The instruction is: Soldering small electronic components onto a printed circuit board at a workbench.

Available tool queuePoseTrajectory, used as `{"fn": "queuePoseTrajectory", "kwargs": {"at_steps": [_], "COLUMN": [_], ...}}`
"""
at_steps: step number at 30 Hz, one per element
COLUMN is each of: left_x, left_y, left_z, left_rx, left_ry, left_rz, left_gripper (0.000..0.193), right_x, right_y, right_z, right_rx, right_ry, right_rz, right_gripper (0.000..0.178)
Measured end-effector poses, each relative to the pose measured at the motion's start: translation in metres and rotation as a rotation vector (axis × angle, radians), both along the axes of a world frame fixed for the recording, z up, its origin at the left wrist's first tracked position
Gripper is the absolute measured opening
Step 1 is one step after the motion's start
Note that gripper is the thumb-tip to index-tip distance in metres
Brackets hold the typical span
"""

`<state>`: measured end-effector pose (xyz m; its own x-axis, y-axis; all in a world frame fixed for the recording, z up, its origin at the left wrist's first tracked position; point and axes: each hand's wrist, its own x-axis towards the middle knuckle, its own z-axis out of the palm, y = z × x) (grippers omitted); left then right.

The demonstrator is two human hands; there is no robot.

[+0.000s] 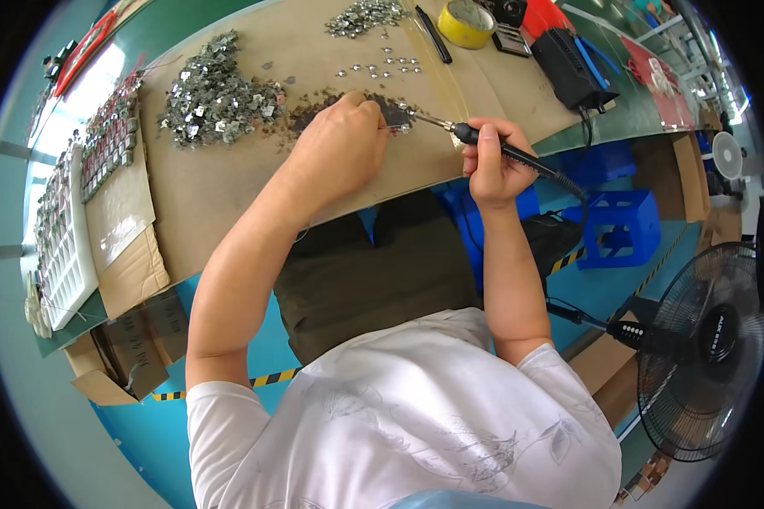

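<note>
Black soldering iron, upper centre, is best kept steady by the clasping right hand; what is held by the curled left hand cannot be told.

- A pale blue-green wall is curving along the left.
- Bright light is glaring at upper left.
- A green-topped workbench is stretching across the upper half.
- Blue flooring is showing below, with black-and-yellow tape crossing it.
- A blue stool and black fan are standing right.
</note>
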<state>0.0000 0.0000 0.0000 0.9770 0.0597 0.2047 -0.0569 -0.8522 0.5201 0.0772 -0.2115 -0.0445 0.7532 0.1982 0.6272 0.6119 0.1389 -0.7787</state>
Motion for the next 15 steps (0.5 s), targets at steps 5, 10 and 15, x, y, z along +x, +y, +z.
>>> {"fn": "queuePoseTrajectory", "kwargs": {"at_steps": [5,10,15], "left_x": [0.002,0.002,0.0], "left_y": [0.0,0.006,0.0], "left_z": [0.001,-0.006,-0.002], "left_rx": [-0.011,0.082,0.077], "left_ry": [-0.016,-0.081,-0.001], "left_rz": [0.006,-0.065,-0.096], "left_gripper": [0.017,0.017,0.018], "right_x": [0.022,0.087,0.102], "right_y": [0.01,0.012,0.021], "right_z": [0.043,0.05,0.052], "right_rx": [-0.143,-0.571,-0.683], "right_ry": [0.199,-0.583,-0.677], "right_rz": [-0.02,-0.33,-0.324], "right_gripper": [0.017,0.029,0.031]}}
